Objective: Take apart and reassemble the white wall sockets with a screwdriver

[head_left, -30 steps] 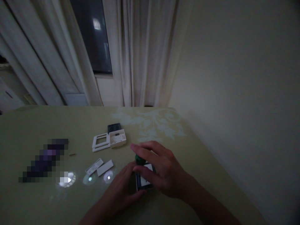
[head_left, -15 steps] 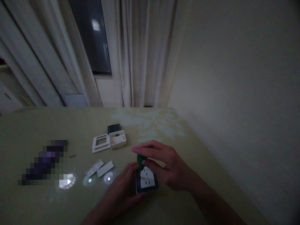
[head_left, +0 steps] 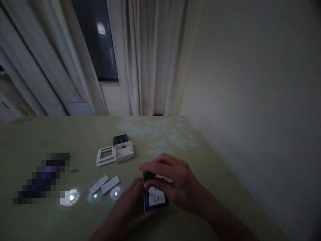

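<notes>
A wall socket (head_left: 156, 196) with a white face and dark frame lies near the table's front. My left hand (head_left: 130, 204) is closed round its left side, with the thumb along its front edge. Above the socket's far left corner, my right hand (head_left: 175, 180) grips the green handle of what looks like a screwdriver (head_left: 149, 175). The fingers cover most of the handle, and its tip is hidden. The far part of the socket is behind the right hand.
Left of my hands lie two white strips (head_left: 110, 184), one overlapping the other. Farther back are a white frame (head_left: 106, 164), a white back box (head_left: 130, 155) and a dark socket part (head_left: 120, 139). A small thin piece (head_left: 74, 170) and a blurred dark object (head_left: 45, 177) lie left.
My right hand has shifted slightly, its fingers now covering more of the green handle and the socket. My left hand keeps its hold. The whole view has moved a little.
</notes>
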{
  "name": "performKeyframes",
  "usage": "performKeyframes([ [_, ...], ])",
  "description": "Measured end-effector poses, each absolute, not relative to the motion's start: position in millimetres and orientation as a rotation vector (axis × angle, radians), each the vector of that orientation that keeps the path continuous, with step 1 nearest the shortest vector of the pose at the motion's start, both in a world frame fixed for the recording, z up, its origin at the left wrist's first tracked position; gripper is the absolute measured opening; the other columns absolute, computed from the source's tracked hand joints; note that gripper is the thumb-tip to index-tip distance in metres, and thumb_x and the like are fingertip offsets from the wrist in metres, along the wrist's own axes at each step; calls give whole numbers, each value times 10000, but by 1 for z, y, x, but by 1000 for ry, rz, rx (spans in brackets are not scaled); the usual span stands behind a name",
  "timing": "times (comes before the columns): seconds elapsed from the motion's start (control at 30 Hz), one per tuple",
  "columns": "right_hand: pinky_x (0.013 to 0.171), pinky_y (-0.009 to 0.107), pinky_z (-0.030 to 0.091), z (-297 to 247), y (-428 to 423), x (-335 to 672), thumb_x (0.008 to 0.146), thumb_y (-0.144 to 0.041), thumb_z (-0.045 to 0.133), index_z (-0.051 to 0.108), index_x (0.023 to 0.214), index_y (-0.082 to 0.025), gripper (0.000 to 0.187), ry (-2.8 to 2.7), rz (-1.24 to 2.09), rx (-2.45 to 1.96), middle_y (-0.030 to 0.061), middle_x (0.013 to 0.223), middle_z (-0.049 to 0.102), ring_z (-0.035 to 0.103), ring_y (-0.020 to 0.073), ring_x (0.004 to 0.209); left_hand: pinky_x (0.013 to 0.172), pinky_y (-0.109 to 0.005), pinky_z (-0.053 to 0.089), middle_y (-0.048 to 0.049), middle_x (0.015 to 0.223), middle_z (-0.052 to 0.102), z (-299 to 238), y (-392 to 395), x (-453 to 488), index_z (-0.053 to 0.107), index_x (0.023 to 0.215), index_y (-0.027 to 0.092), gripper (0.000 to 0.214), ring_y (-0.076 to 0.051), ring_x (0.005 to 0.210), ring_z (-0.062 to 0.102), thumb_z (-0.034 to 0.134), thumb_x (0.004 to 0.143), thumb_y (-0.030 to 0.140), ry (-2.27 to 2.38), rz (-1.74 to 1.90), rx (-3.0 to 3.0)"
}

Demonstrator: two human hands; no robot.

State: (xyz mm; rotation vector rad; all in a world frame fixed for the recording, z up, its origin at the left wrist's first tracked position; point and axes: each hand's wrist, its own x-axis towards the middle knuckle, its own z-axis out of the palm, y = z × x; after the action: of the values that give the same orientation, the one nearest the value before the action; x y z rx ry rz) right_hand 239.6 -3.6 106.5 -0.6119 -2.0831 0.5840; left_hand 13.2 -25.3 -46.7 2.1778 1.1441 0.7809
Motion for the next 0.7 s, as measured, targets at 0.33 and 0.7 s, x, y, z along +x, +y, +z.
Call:
performKeyframes([
  [0.33,1059,374,588,109,5,244,1063,-211,686,657,1484,-275,427,-2124,680,-542,80,1324,758,715,199,1217,1062,-501,629,-73,1519,650,-51,-23,12,448,1542,410,831,-375,1327,688,863,836,270,1097,813,2193],
  [0.7,1186,394,511,124,-10,246,1086,-152,617,600,1547,-264,474,-2276,697,-621,89,1486,684,627,208,1387,982,-469,659,-48,1345,755,-41,-25,13,605,1379,374,586,-382,1195,754,858,851,372,1157,807,2189],
])
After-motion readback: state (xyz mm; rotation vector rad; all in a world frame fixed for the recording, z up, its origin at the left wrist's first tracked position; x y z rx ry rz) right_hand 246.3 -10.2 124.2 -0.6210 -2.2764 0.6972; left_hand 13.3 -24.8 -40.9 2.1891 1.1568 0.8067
